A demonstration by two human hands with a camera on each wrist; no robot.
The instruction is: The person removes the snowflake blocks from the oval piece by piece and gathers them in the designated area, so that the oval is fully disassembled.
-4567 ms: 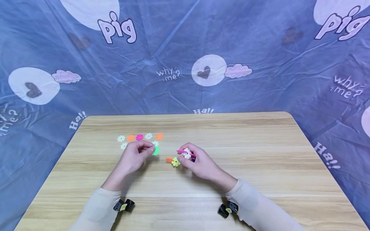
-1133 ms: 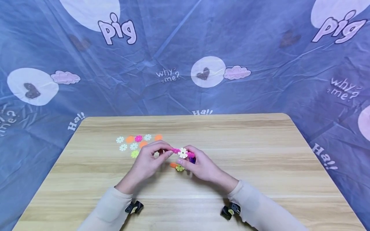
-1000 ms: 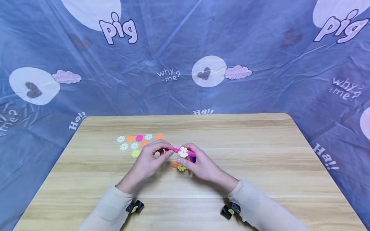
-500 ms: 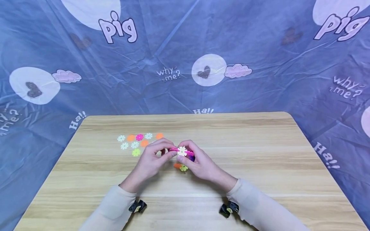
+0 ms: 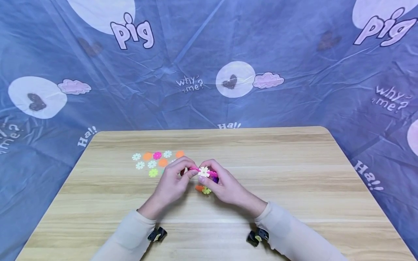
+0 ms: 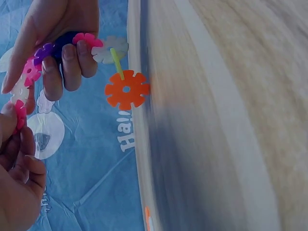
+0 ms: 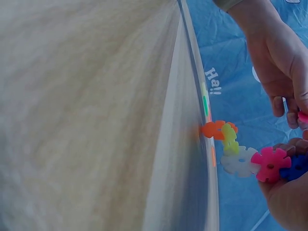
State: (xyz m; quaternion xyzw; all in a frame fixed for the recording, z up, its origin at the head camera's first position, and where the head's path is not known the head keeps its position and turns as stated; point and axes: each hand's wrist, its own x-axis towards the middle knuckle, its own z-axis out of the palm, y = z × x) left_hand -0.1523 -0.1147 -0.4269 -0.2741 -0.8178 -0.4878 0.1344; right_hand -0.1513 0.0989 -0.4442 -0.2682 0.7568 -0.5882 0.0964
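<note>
Both hands hold a chain of coloured plastic snowflake discs above the table. My right hand [image 5: 228, 185] has its fingers curled round the middle of the chain, at a dark blue disc [image 7: 296, 166] and a purple disc [image 6: 44, 54]. With thumb and fingertips my left hand [image 5: 173, 181] pinches the pink disc [image 6: 19, 115] at one end, beside a white disc [image 5: 204, 172]. From the right hand the other end hangs free: a pink disc [image 7: 271, 165], a whitish disc [image 7: 239, 161], a yellow disc [image 5: 206, 190] and an orange disc [image 6: 127, 90].
Loose discs lie flat in rows on the wooden table [image 5: 294, 163], behind and left of my left hand: several white discs [image 5: 136, 157], orange discs [image 5: 148, 156], a pink disc [image 5: 157, 155] and a yellow-green disc [image 5: 153, 173]. A printed blue cloth [image 5: 196, 43] hangs behind.
My left hand has gone from a green disc on the table rightward to the chain and now pinches its pink end disc. Over the last second the two hands have drawn slightly closer.
</note>
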